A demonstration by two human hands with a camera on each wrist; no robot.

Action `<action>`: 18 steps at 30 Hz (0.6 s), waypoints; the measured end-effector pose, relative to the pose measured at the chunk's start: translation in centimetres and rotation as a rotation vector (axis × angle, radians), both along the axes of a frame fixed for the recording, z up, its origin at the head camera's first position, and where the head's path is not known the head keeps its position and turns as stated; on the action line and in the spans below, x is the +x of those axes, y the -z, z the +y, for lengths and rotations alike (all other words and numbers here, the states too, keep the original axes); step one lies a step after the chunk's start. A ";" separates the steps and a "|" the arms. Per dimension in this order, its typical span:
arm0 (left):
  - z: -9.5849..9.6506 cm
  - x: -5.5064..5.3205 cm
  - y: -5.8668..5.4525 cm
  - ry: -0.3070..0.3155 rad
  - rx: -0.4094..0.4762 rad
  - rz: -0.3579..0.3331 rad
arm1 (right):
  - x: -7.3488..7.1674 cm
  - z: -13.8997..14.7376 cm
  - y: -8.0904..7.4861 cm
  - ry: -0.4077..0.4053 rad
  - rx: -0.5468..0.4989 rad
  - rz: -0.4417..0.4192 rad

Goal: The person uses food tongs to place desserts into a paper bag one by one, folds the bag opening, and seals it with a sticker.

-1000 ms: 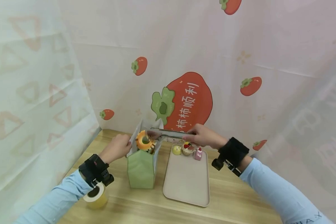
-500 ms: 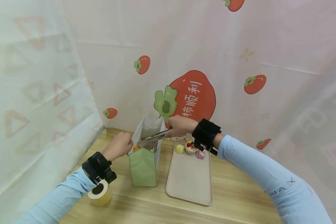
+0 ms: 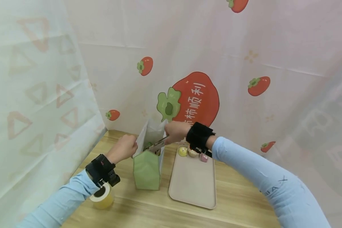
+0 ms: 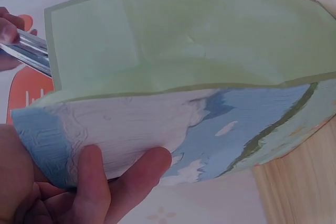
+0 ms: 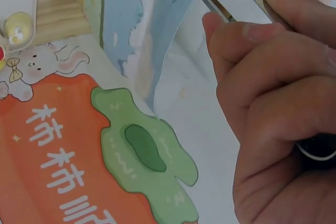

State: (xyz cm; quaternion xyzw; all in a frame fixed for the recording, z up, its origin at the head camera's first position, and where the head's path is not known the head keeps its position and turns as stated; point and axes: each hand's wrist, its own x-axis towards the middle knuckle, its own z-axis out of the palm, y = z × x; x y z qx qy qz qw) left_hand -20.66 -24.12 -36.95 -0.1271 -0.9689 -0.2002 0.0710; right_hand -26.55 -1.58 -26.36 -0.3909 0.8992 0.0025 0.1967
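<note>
A green paper bag (image 3: 146, 171) with a picture-printed side stands upright, its mouth spread at the top. My left hand (image 3: 122, 148) pinches the bag's left rim; in the left wrist view its fingers (image 4: 139, 179) lie along the printed side. My right hand (image 3: 176, 130) is over the bag's right edge and grips metal tongs (image 3: 158, 145), which slant down into the mouth. In the right wrist view, fingers and thumb close round the tongs' two arms. The tongs' tips and most of the bag's contents are hidden.
Right of the bag lies a beige tray (image 3: 192, 186) with a yellow cake (image 3: 182, 151), a cream tart (image 3: 192, 152) and a pink cake (image 3: 204, 157) at its far end. A yellow tape roll (image 3: 102, 199) stands beneath my left forearm. A printed curtain hangs behind.
My right hand has moved left and carried the tongs down into the bag. The orange ring-shaped doughnut at their tips has dropped out of sight inside. My left hand keeps hold of the rim.
</note>
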 end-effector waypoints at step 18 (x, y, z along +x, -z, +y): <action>0.6 0.1 -0.1 0.004 -0.017 -0.012 | -2.1 -0.5 0.4 0.007 0.047 -0.022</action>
